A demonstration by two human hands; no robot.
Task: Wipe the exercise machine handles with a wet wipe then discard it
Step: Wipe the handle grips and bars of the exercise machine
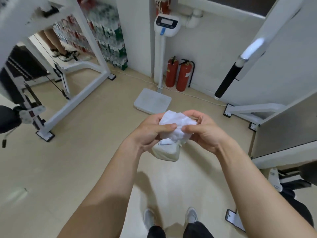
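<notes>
Two bare forearms (pixel 106 194) come up from 6 o'clock and converge at frame centre.

Left hand (pixel 151 133): thumb and curled fingers pinch one crumpled white wet wipe (pixel 178 125) on its 9 o'clock side.
Right hand (pixel 204 133): thumb and curled fingers pinch the same wipe from 3 o'clock.
The wipe sits bunched between the two hands and touches both thumbs.
Wipe pack (pixel 167 152): one, whitish, just below the wipe at its 6 o'clock, tucked under the left hand. Which fingers carry it, cannot tell.

Outward from the hands:
- Shoes (pixel 149 219): two, grey, at 6 o'clock on the beige floor (pixel 85 152).
- Scale (pixel 152 100): one, white. Its platform lies at 12 o'clock, just beyond the hands, and a post rises to a display head (pixel 167 23) near the top edge.
- Fire extinguishers (pixel 183 76): two, red, upright, side by side against the wall at 1 o'clock, just right of the scale post.
- Handle (pixel 226 78): one, with a black grip and a pale upper end, tilted, at 2 o'clock. It is well apart from the wipe and both hands, in front of a white machine panel (pixel 283 69).
- White frame (pixel 82 93): one, at 10 o'clock, with a dark weight stack (pixel 22 69) beside it toward 9 o'clock.
- Bottle packs (pixel 106 35): stacked at 11 o'clock, blurred, count unreadable.
- Another person's legs (pixel 56 45): two, behind the frame at 11 o'clock.
</notes>
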